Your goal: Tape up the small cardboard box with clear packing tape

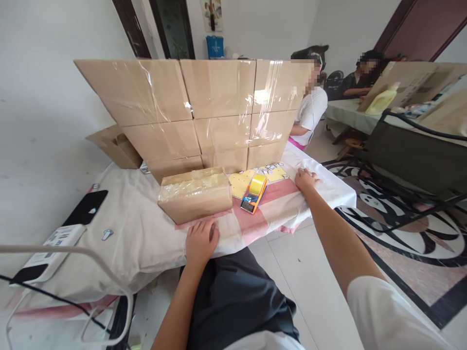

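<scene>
Well, left grip [201,240] and right grip [307,180] both lie loose and empty on one tabletop [138,218], near one box [199,204], one tape holder [254,193].

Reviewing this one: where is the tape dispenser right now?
In the head view, the tape dispenser sits on the cloth-covered table, just right of the small cardboard box, between the left hand and right hand.

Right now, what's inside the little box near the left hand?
Shiny film, probably clear tape, lies across the top of the little box. I can't see inside: its covered top and sides hide that.
</scene>
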### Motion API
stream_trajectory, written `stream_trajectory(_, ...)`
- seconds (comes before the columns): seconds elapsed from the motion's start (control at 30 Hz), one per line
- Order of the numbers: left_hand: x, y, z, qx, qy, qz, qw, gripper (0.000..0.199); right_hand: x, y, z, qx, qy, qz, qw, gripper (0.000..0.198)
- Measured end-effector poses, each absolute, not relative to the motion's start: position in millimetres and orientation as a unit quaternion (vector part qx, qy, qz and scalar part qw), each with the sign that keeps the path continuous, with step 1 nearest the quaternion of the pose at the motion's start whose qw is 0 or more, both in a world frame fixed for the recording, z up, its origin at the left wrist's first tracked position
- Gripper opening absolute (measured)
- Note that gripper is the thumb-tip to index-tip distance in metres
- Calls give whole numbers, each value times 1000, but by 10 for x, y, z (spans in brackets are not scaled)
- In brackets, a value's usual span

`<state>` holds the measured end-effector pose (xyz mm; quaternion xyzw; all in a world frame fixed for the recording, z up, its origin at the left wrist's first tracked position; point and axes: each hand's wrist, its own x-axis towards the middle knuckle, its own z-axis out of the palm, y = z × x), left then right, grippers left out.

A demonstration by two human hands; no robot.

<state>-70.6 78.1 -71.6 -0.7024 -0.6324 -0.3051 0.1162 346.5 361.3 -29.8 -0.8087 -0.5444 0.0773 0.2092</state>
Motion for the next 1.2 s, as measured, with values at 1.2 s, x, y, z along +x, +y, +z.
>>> stream_trajectory(1.2, -810, 721, -629, -654, -607, -440, 98, 23, 2040, 2670, -99, -395, -409, 344, 747, 45)
